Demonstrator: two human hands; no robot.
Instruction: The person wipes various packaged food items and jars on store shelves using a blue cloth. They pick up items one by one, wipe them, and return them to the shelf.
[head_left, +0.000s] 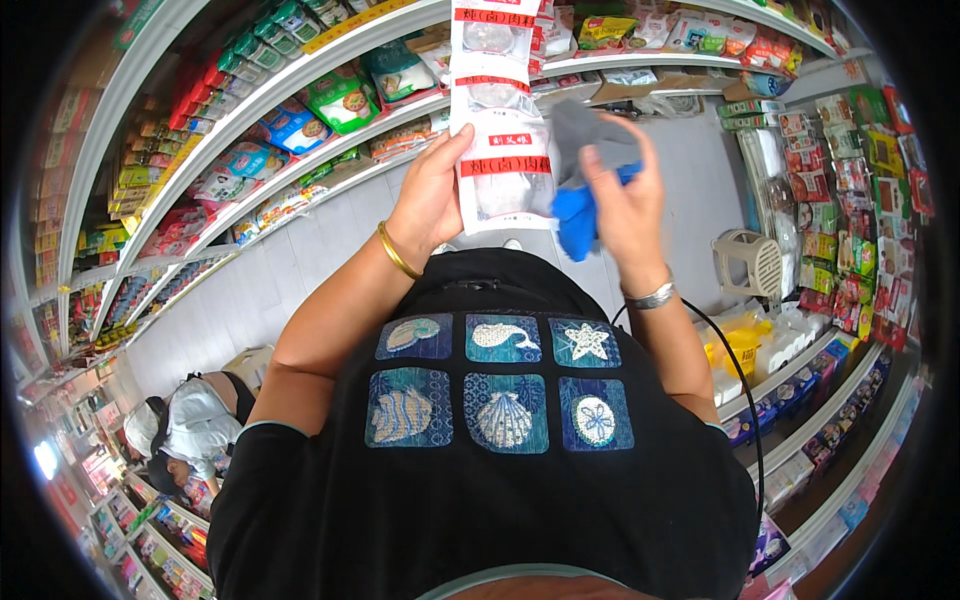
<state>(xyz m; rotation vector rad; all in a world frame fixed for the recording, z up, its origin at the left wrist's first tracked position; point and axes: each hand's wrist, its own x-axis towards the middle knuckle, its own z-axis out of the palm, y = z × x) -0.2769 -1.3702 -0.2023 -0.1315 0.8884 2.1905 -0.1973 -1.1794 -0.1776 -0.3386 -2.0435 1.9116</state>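
A hanging strip of white and clear plastic seasoning packets (504, 180) with red printed bands reaches down from the top of the view. My left hand (435, 191) grips its left edge near the lowest packet, the thumb lying on the front. Just right of the strip, my right hand (626, 199) holds a crumpled grey and blue cloth (576, 219) between thumb and fingers, slightly blurred. The cloth is close beside the packets; whether it touches them I cannot tell.
White shelves (307, 71) with bagged goods and shaker jars curve along the left and top. More hanging packets (847, 217) line the right side, near a beige plastic stool (748, 262). A black cable (739, 352) runs by my right arm. Another person (191, 416) bends at the lower left.
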